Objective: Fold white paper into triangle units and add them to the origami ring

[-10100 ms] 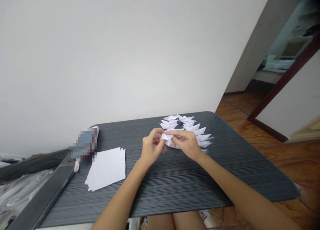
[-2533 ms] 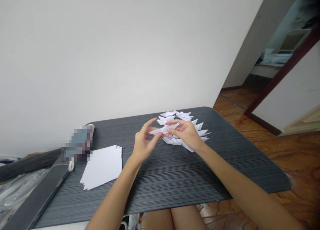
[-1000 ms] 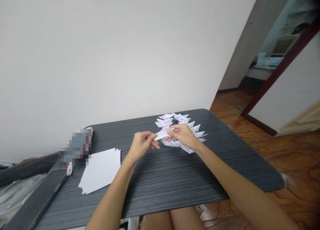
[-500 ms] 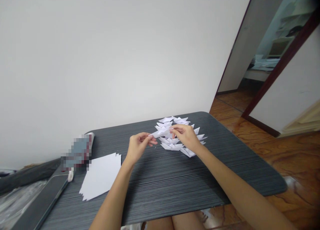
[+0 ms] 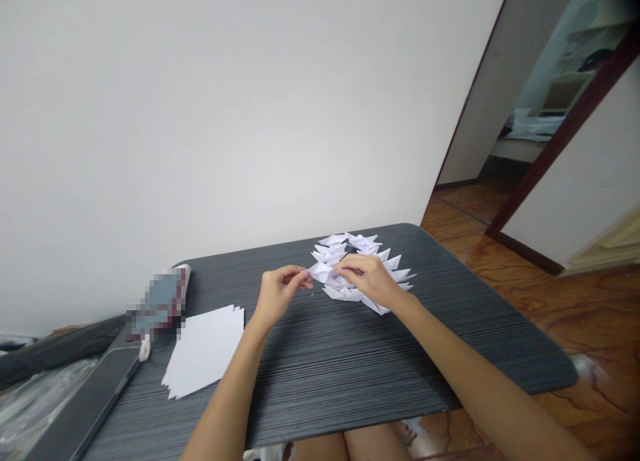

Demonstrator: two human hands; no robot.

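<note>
A small folded white paper piece [image 5: 321, 271] hangs above the dark striped table [image 5: 350, 361], pinched at both ends. My left hand [image 5: 277, 293] grips its left tip with thumb and fingers closed. My right hand [image 5: 367, 279] pinches its right side. Just behind and under my right hand lie several folded white paper boats [image 5: 365, 261] in a cluster on the table.
A stack of flat white paper sheets [image 5: 206, 349] lies at the table's left. A blurred-out object [image 5: 159, 301] and a dark phone [image 5: 75, 407] sit at the left edge. Wooden floor [image 5: 550, 261] and an open doorway are to the right.
Both hands kept working the paper piece between them; it went from a long flat shape to a more compact fold. My hands sit slightly closer together than half a second ago.
</note>
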